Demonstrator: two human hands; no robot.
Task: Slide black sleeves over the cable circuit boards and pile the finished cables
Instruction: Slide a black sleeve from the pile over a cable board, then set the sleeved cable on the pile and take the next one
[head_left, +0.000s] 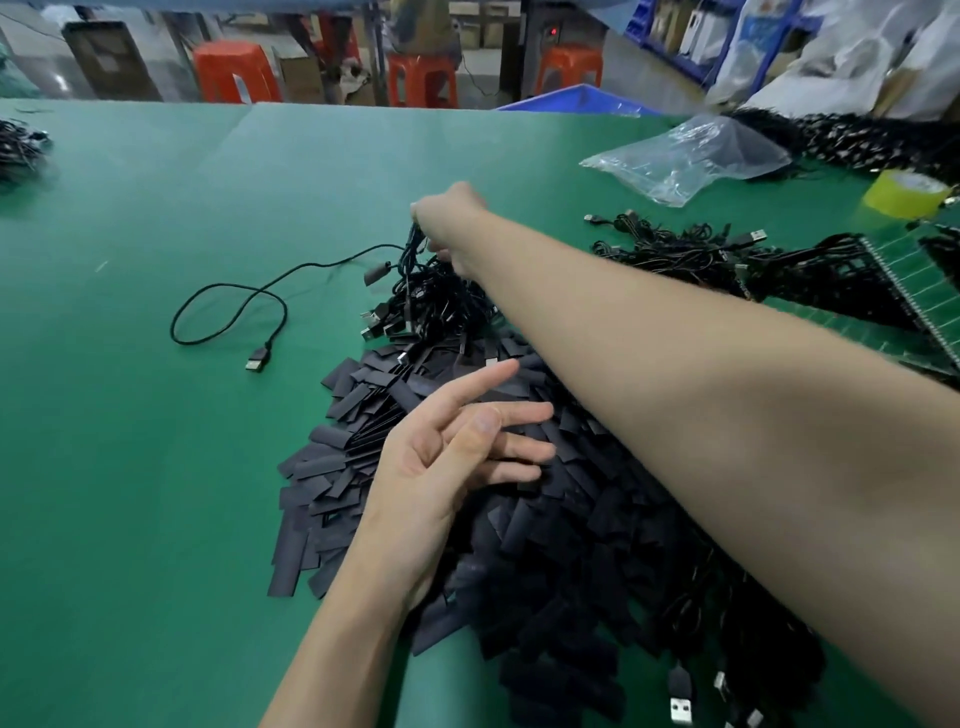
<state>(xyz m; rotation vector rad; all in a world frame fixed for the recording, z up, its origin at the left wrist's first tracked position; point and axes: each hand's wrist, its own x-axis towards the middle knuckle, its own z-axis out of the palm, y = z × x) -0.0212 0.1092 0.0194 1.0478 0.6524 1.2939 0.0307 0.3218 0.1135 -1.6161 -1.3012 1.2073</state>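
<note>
A big heap of flat black sleeves (519, 519) covers the green table in front of me. Beyond it lies a tangled pile of black USB cables (431, 301). My right hand (447, 223) reaches far across and grips cables at the top of that pile, lifting them slightly. My left hand (457, 447) hovers over the sleeve heap with straight, spread fingers and holds nothing. One sleeved cable (228, 317) lies loose to the left, its USB plug toward me.
More cables (691, 254) and a green circuit-board panel (914, 291) lie at the right. A clear plastic bag (685, 156) and a yellow tape roll (904, 192) sit at the back right. Another cable bundle (18, 145) is far left. Orange stools stand beyond the table.
</note>
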